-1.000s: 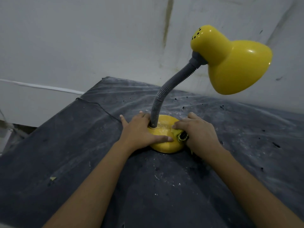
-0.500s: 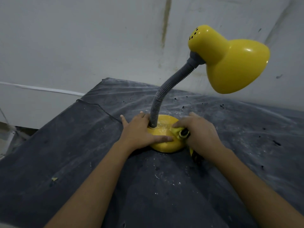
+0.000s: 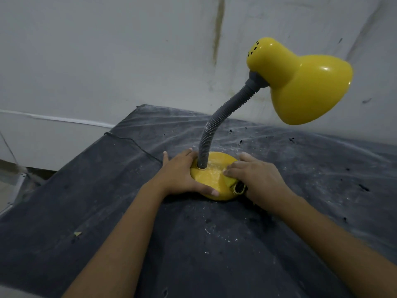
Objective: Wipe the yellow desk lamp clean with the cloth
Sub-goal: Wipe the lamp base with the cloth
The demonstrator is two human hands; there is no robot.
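Left grip clasps the yellow desk lamp by its base; right grip presses the bunched cloth onto it. Keep the base pinned and rub firmly across the pale streaks.

Looks forward and down from head height, close over the table; takes in the lamp centre right, wall across the top.

A dusty dark table stands against a stained white wall; a small yellowish scrap lies on its left part
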